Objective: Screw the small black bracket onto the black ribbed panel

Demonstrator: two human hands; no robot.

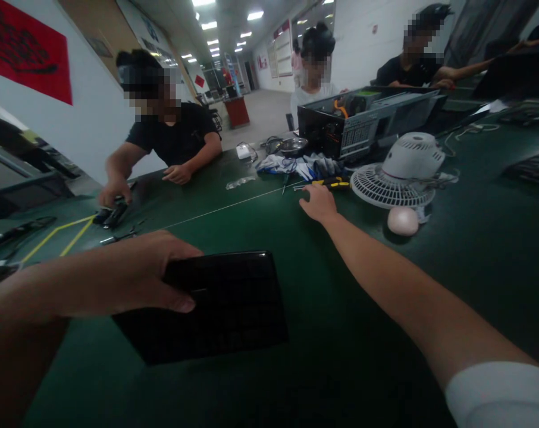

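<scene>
My left hand (162,273) is closed on a glossy black rectangular panel (234,303), thumb on the near face and the other fingers mostly hidden behind it. The panel is held tilted over the green table; its exact kind is unclear. My right hand (319,203) reaches far across the table, thumb and index finger apart. Just past its fingers lies a tool with yellow and black handles (334,182), beside thin metal tools. Whether the fingertips touch these is unclear. Behind them rests a pile of blue, white and grey gloves (296,166).
An open computer case (354,125) stands at the back. A white fan (407,166) lies grille down to the right, near a pale round object (402,220). Across the table at left, a person's hand (115,193) handles a dark part. Two other people sit further back.
</scene>
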